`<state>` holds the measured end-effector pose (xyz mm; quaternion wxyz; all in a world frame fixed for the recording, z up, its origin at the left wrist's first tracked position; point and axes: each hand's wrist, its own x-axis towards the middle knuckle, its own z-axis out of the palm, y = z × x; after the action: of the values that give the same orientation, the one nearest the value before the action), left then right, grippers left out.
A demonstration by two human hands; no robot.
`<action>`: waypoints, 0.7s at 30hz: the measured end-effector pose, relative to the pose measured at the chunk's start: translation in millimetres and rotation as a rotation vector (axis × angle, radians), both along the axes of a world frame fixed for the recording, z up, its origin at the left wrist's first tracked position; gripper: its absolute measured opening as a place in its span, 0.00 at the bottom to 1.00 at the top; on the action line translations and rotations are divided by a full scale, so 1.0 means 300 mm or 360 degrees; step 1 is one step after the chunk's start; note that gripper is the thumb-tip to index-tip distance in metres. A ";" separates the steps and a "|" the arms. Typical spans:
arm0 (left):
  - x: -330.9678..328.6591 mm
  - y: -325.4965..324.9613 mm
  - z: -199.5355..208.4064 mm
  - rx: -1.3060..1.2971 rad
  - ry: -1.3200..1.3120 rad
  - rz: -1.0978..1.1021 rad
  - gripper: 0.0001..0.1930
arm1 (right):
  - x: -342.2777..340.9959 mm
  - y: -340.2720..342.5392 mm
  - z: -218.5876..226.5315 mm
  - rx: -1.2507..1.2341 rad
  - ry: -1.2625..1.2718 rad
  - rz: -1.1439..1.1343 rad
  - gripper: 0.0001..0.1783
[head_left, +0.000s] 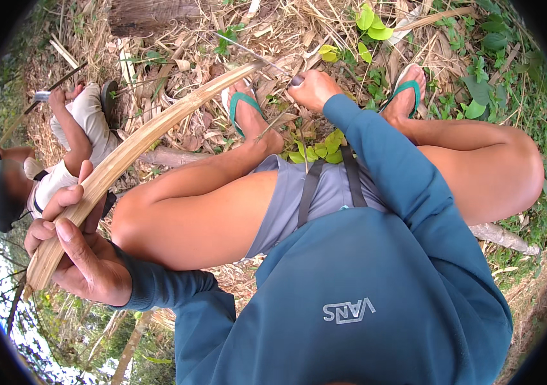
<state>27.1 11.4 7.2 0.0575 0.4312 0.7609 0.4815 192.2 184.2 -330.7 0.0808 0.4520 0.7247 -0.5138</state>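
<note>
A long, pale split strip of wood or bamboo (158,131) slants across the left side of the view. My left hand (90,256) is closed around its near end, thumb laid along the strip. Its far end tapers close to my left foot. My right hand (315,90) grips the dark handle of a knife (248,50), whose thin blade is seen nearly edge-on and points up and left. The blade passes by the strip's far tip; I cannot tell whether they touch.
Dry leaves and shavings (273,32) litter the ground between my sandalled feet. A thick wood block (151,16) lies at the far edge. On the left, a co-worker (71,141) in a dark cap sits holding a blade and a strip. A log (504,237) runs beneath me.
</note>
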 end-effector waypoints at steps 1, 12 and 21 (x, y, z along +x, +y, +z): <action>0.002 -0.004 0.001 -0.0021 -0.0009 0.0000 0.06 | 0.003 -0.003 -0.015 -0.0007 0.0005 0.0012 0.18; -0.053 -0.009 -0.001 0.0027 -0.0085 0.0020 0.09 | 0.008 0.029 -0.039 -0.0166 -0.0160 -0.0029 0.21; -0.072 -0.070 -0.016 0.0035 -0.0194 -0.0067 0.09 | -0.030 -0.168 0.381 -0.0096 0.0964 -0.0082 0.12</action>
<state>5.4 -9.5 2.4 0.1092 0.4177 0.7413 0.5139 183.2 133.7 -216.5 -0.1384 0.2938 0.6885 -0.6484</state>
